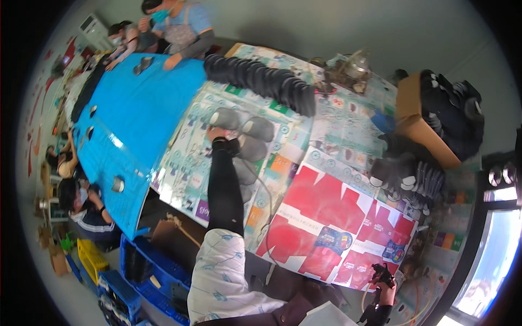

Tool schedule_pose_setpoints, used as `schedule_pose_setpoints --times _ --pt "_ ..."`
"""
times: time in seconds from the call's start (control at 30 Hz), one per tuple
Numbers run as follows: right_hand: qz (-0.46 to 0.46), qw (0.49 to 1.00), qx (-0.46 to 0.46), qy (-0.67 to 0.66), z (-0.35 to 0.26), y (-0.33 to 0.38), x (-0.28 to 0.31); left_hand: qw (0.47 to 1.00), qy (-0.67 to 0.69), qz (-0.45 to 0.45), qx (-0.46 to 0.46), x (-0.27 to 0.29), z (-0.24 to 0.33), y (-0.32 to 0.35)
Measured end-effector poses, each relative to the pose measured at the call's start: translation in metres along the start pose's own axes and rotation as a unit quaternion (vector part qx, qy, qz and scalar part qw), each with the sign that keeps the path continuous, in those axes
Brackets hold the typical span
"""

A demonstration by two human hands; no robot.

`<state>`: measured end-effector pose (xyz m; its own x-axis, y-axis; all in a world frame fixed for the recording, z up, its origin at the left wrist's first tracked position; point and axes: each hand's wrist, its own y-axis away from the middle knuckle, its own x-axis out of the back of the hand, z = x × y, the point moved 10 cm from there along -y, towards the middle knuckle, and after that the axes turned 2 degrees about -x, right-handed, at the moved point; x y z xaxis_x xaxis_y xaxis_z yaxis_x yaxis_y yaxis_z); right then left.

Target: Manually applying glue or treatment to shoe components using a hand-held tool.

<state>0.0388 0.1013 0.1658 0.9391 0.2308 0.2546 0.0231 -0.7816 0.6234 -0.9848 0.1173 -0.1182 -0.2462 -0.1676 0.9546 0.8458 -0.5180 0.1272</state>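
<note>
My left hand (pixel 216 133) reaches across the patterned table with its fingers closed at the near edge of a grey, rounded, cup-like piece (pixel 225 118). Beside it lie similar grey pieces (pixel 257 129), and more continue under and to the right of my black-sleeved forearm. Low at the right, my right hand (pixel 386 292) is closed around a black object (pixel 382 273); blur hides its kind. That hand is over the corner of a red-and-white printed sheet (pixel 326 217). A thin dark cord runs from near my left wrist toward the sheet.
A long row of nested dark pieces (pixel 261 81) lines the far side. At right stand a cardboard box (pixel 424 119) with dark pieces and more stacks (pixel 402 168). Co-workers sit around the blue-topped table (pixel 141 108) at left. Blue crates (pixel 147 277) are below it.
</note>
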Motion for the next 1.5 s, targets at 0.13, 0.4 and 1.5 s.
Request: schedule_pose_setpoints --times 0.13,0.4,1.5 --pt "-0.055 0.990 0.110 0.063 -0.017 0.012 -0.012 0.986 -0.130 0.085 -0.068 0.013 -0.021 -0.016" --pt "0.027 0.998 -0.046 -0.030 -0.006 0.028 0.005 0.891 0.380 0.106 -0.226 0.002 0.282 0.200" --pt "-0.058 0.994 0.053 0.074 0.078 -0.013 0.148 0.894 0.105 -0.339 -0.273 -0.123 0.391 0.793"
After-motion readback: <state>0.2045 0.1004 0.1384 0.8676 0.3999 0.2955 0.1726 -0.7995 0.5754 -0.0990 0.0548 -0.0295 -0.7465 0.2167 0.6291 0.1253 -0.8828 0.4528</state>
